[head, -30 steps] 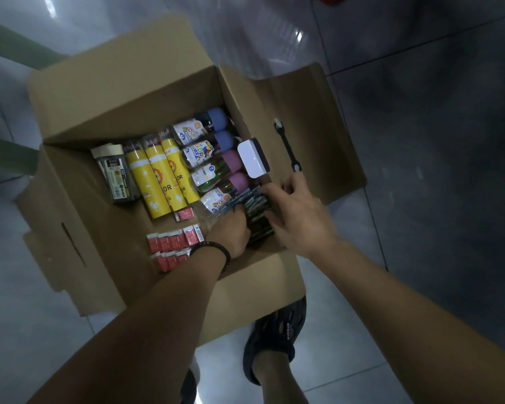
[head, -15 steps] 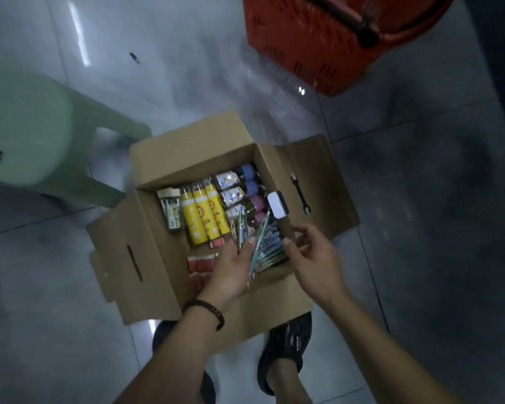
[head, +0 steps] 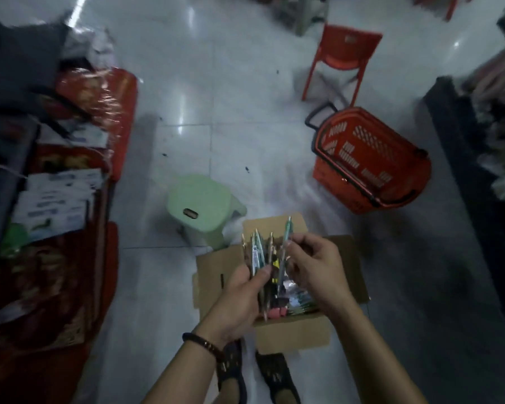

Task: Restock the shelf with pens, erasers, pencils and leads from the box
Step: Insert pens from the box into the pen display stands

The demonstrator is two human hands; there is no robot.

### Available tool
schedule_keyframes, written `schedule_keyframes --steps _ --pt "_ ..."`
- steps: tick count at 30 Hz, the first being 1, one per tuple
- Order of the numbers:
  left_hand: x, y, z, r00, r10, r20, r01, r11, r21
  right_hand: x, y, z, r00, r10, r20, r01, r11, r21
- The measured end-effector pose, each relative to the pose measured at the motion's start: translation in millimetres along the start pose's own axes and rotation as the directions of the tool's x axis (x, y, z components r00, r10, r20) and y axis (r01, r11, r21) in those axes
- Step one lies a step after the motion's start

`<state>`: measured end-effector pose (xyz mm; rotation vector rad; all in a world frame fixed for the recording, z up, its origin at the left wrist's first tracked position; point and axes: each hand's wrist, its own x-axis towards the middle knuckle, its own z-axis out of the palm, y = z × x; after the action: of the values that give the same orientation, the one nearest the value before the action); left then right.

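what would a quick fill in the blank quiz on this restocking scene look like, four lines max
1. The left hand grips a bundle of pens above the cardboard box, and its wrist wears a dark ____.
2. The right hand pinches only ____ pen, apart from the bundle.
3. The stool just beyond the box is pale ____.
4. The basket stands on the floor to the ____ of the box.

Missing words: bracelet; one; green; right.
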<state>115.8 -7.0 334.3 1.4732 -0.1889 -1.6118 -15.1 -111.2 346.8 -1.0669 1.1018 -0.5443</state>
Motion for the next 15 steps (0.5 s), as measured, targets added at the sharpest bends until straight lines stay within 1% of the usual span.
schedule_keyframes --steps 2,3,4,6,8,11,15 --pt "-60 30 -15 0.998 0.013 -0.06 -0.021 0.992 -0.127 -28 -58 30 0.994 -0.031 0.107 0.028 0.999 0.022" --pt "-86 43 -18 0.997 0.027 -0.067 -0.039 0.982 -0.183 -39 -79 43 0.986 -0.056 0.156 0.054 0.998 0.016" --pt "-99 50 -18 0.998 0.03 -0.056 -0.041 0.976 -0.215 -44 -92 49 0.978 -0.092 0.185 0.091 0.996 0.018" --pt "-150 69 -28 0.992 0.089 -0.094 -0.11 0.962 -0.25 -67 -128 78 0.936 -0.143 0.322 0.146 0.989 0.013" --pt "-203 81 -38 0.974 0.163 -0.157 -0.203 0.935 -0.29 -95 -158 110 0.871 -0.154 0.467 0.177 0.984 -0.005" --pt "-280 91 -56 0.924 0.257 -0.282 -0.349 0.869 -0.351 -138 -198 161 0.739 -0.176 0.65 0.247 0.969 -0.018" --pt "-372 89 -83 0.82 0.283 -0.497 -0.513 0.748 -0.421 -186 -223 232 0.589 -0.184 0.787 0.346 0.937 -0.04"
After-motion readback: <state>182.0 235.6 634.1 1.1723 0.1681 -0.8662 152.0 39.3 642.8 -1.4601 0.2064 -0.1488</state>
